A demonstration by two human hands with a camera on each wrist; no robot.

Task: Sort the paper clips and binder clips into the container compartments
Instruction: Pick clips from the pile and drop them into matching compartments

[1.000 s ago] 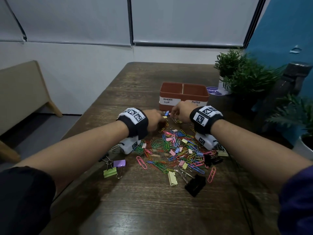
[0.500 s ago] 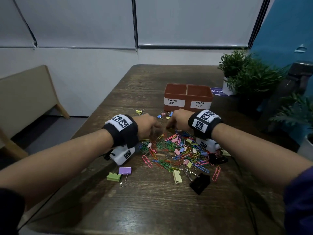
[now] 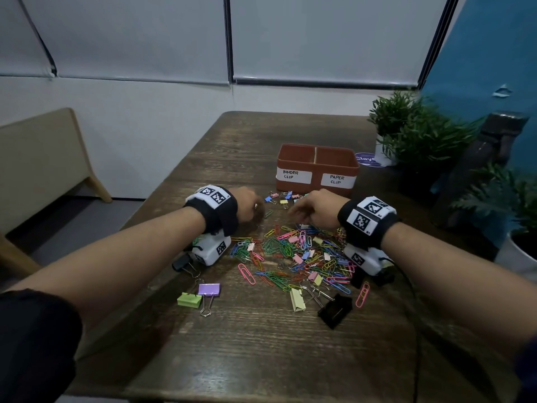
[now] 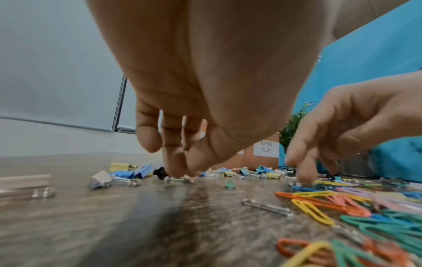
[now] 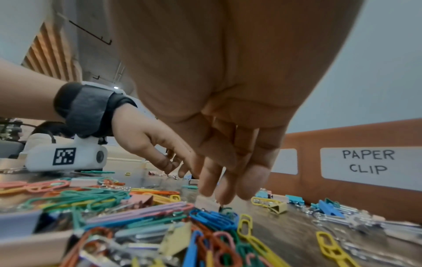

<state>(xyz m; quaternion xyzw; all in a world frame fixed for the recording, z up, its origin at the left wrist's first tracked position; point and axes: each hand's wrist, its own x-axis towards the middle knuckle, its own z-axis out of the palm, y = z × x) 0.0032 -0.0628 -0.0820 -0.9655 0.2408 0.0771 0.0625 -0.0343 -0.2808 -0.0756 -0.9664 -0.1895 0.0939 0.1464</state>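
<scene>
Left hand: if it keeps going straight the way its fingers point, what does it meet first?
Probably the small pink binder clip right under the left hand fingertips, then the table; contact is unclear.

Dark rough-grained wood table (image 3: 261, 344); glossy coated-wire paper clips (image 3: 279, 248); matt terracotta-coloured container (image 3: 316, 184).

**One view from above, two from table level**

The head camera looks forward and down along both forearms onto the dark wooden table (image 3: 261, 359). The left wrist camera sits low, just above the tabletop, facing along the left hand (image 4: 205, 90) towards the terracotta two-compartment container (image 3: 316, 170). The right wrist camera, equally low and close, faces the same container's "PAPER CLIP" label (image 5: 367, 163). All three share the scattered coloured paper clips (image 3: 290, 251).
</scene>
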